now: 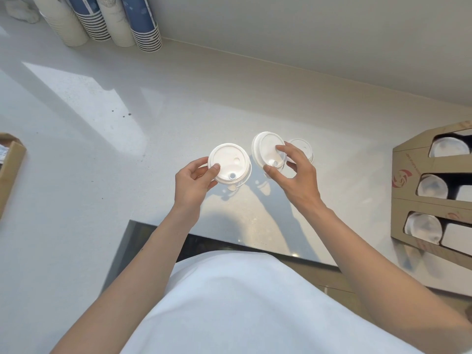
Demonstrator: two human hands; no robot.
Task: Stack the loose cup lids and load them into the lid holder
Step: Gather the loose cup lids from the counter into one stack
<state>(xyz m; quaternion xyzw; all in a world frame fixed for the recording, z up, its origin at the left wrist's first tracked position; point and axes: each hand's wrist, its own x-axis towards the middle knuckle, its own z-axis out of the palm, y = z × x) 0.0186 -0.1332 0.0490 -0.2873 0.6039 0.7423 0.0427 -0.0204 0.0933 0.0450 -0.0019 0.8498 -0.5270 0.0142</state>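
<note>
My left hand [194, 182] holds a small stack of white cup lids [228, 163] above the counter, thumb on top. My right hand [296, 172] grips a single white lid [267, 149], tilted up on its edge, between thumb and fingers. Another white lid [302, 146] lies flat on the counter just behind my right fingers, partly hidden. The cardboard lid holder [408, 180] stands at the right edge with three slots, each showing lids inside.
Stacks of paper cups [107, 19], white and blue, stand at the back left by the wall. A brown cardboard box [10, 169] sits at the left edge. The white counter [102, 149] has a front edge near my body.
</note>
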